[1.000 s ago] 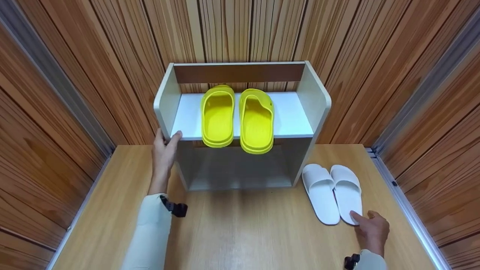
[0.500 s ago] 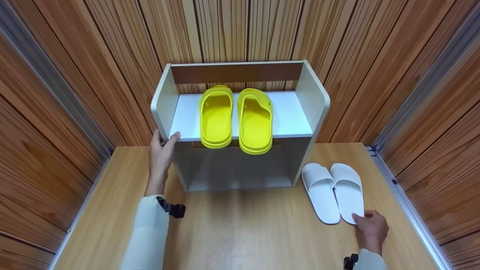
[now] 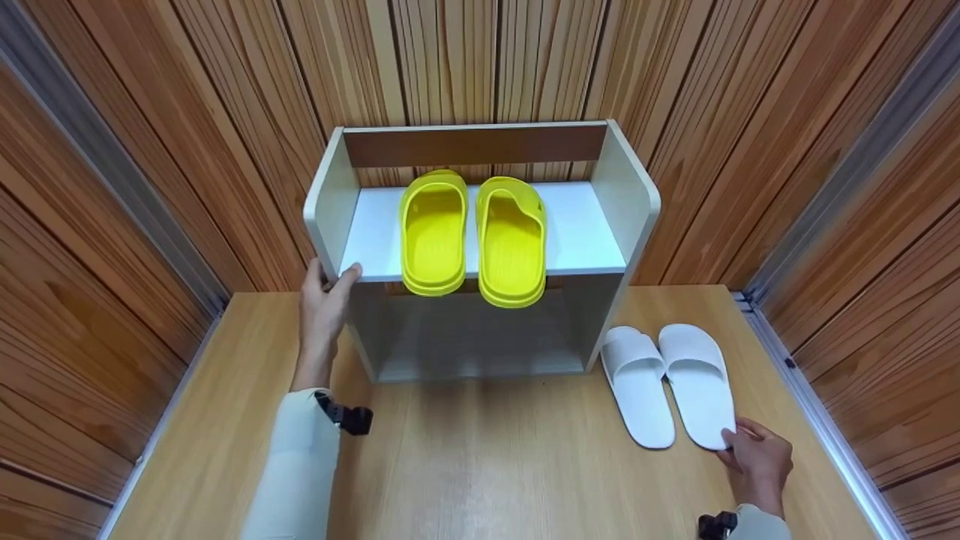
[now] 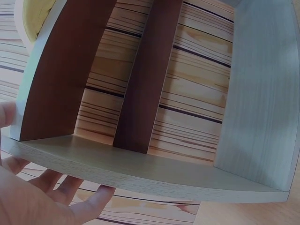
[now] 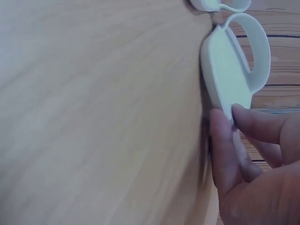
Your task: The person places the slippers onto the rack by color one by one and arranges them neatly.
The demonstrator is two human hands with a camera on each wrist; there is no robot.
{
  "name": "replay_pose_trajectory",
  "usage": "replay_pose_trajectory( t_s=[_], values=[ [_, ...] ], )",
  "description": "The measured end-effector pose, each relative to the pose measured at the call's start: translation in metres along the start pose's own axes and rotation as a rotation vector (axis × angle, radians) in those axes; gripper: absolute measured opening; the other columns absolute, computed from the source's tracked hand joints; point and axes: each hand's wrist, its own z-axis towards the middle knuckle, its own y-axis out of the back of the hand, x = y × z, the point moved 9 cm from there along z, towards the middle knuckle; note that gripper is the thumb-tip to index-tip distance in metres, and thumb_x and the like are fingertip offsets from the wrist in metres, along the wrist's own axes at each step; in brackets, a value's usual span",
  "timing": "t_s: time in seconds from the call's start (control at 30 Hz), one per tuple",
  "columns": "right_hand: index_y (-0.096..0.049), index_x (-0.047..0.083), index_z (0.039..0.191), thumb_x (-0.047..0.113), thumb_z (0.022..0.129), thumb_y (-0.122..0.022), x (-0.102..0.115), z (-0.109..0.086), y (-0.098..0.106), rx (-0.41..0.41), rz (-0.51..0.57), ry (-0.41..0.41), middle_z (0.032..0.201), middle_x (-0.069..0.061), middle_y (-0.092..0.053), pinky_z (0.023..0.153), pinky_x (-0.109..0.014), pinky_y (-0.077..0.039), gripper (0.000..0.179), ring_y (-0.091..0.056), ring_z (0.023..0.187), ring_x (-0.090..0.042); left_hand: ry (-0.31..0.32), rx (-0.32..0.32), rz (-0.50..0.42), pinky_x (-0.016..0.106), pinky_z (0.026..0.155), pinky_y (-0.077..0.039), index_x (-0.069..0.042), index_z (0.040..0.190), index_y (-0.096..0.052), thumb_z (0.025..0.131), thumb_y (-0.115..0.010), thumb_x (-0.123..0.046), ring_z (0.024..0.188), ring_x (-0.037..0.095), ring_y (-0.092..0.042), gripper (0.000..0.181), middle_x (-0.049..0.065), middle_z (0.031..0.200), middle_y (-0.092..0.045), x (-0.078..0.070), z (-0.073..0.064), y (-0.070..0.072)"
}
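The right wrist view is cropping the right hand (image 5: 255, 164) at the frame's lower edge, and of the second white slipper (image 5: 220, 4) it is catching only a sliver of strap at the top. There the thumb and forefinger are pinching the heel end of the outer white slipper (image 3: 697, 384), which is lying on the wooden floor (image 3: 487, 457) just right of the shelf unit (image 3: 634, 202), side by side with its partner (image 3: 639, 386). The left wrist view is looking up under the shelf board, so most of the left hand (image 3: 324, 304) is falling outside it; the fingers (image 4: 70, 194) are showing spread behind the side panel while the thumb is lying over its front edge, the hand gripping the panel's corner. The pair of yellow slippers (image 3: 472, 236) is sitting on the upper shelf, heels overhanging the front edge and shading the open compartment below, whose back is hard to make out. Wood-panelled walls (image 3: 135, 150) are closing in on three sides.
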Motion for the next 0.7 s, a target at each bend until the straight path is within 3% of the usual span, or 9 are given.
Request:
replay_pose_trajectory(
  t_s=[0.13,0.27,0.5,0.6,0.7],
  values=[
    [-0.051,0.001,0.146,0.001,0.092,-0.070,-0.002,-0.002,0.001,0.019,0.063,0.003,0.076,0.010,-0.063,0.067,-0.032,-0.059,0.057,-0.070,0.068,-0.010,-0.003,0.002,-0.003,0.057,0.114,-0.029,-0.008,0.153,-0.039,0.099,-0.063,-0.029,0.141,0.036,-0.038,0.063,0.019,0.155,-0.041,0.000,0.000,0.000],
    [-0.051,0.002,0.147,-0.001,0.092,-0.070,-0.003,-0.004,0.000,0.030,0.108,0.009,0.072,0.013,-0.065,0.065,-0.031,-0.059,0.058,-0.071,0.069,-0.009,-0.003,-0.004,-0.001,0.058,0.113,-0.029,-0.007,0.153,-0.039,0.099,-0.063,-0.030,0.141,0.037,-0.039,0.063,0.019,0.155,-0.041,0.001,-0.001,0.000],
    [-0.049,0.005,0.149,0.001,0.093,-0.069,0.002,-0.006,0.005,0.031,0.100,0.016,0.072,0.018,-0.063,0.065,-0.031,-0.059,0.060,-0.070,0.070,-0.007,-0.013,-0.009,-0.012,0.057,0.112,-0.030,-0.006,0.151,-0.041,0.099,-0.063,-0.028,0.138,0.037,-0.041,0.060,0.020,0.152,-0.044,0.000,0.000,0.000],
    [-0.065,0.016,0.134,0.002,0.092,-0.071,0.005,-0.007,0.009,0.027,0.097,0.034,0.071,0.020,-0.063,0.065,-0.031,-0.059,0.045,-0.069,0.069,-0.006,-0.017,-0.006,-0.018,0.057,0.113,-0.031,-0.006,0.151,-0.041,0.099,-0.063,-0.028,0.139,0.037,-0.041,0.061,0.020,0.152,-0.044,-0.001,-0.001,0.000],
    [-0.075,0.029,0.098,-0.002,0.090,-0.072,0.013,-0.009,0.011,0.040,0.117,0.098,0.070,0.020,-0.065,0.062,-0.029,-0.059,0.032,-0.068,0.068,-0.003,-0.027,-0.001,-0.030,0.056,0.113,-0.030,-0.005,0.151,-0.040,0.098,-0.063,-0.027,0.139,0.037,-0.040,0.062,0.021,0.152,-0.043,-0.002,-0.001,-0.001]
  ],
)
